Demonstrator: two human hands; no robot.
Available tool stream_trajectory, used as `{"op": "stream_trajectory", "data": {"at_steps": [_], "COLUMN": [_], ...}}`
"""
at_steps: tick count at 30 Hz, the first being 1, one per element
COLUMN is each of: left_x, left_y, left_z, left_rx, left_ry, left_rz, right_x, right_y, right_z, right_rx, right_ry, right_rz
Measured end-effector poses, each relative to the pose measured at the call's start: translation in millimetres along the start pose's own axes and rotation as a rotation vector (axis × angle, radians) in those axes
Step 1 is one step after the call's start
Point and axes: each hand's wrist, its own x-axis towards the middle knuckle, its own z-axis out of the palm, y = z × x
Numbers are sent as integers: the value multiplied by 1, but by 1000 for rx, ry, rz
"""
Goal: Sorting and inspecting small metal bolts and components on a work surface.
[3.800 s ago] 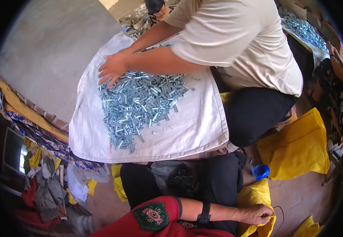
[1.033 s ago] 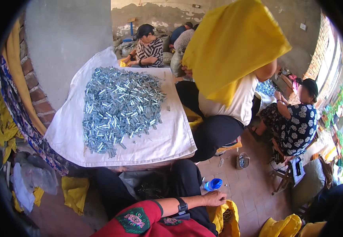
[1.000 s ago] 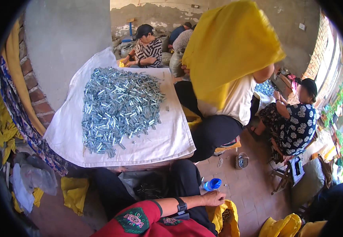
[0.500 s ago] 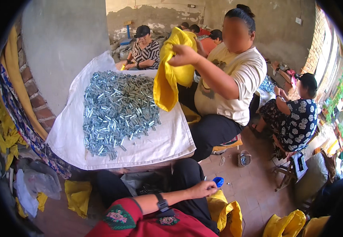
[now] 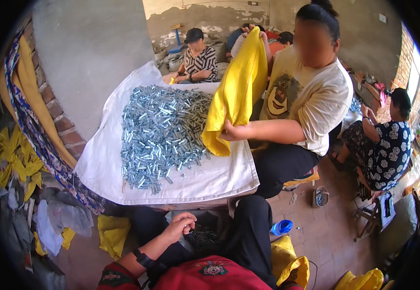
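Note:
My left hand (image 5: 182, 226) is closed, its fingers curled over a dark-lined container (image 5: 178, 244) between my knees. A small shiny bit shows at the fingertips, too little to name. Dark, thin metal pieces (image 5: 204, 237) lie in the container beside the hand. My right hand is out of view. In front of my knees, a big heap of short silvery metal sleeves (image 5: 164, 133) covers much of a white cloth (image 5: 214, 186) on a table. To my right are a blue plastic cup (image 5: 281, 227) and a yellow sack (image 5: 283, 251).
Across the table's right corner a seated person (image 5: 311, 96) holds up a yellow sack (image 5: 239, 82). Another sits behind the heap (image 5: 200, 60), one more at far right (image 5: 386, 145). A small basket (image 5: 320, 197) stands on the floor. Yellow sacks (image 5: 16, 159) and plastic bags (image 5: 67, 217) lie left.
My left hand has swung from beside the blue cup on the right back to the container between my knees. The person opposite has raised and stretched out the yellow sack. The view has shifted left.

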Motion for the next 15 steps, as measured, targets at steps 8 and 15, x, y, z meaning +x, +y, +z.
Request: {"op": "stream_trajectory", "data": {"at_steps": [8, 15], "left_x": [11, 8], "left_y": [6, 19], "left_z": [-6, -15], "left_rx": [-90, 109], "left_ry": [49, -10], "left_rz": [90, 299], "right_x": [-72, -147], "right_y": [-16, -52], "right_z": [-25, -36], "right_rx": [-420, -766], "right_ry": [-17, -18], "right_rz": [84, 179]}}
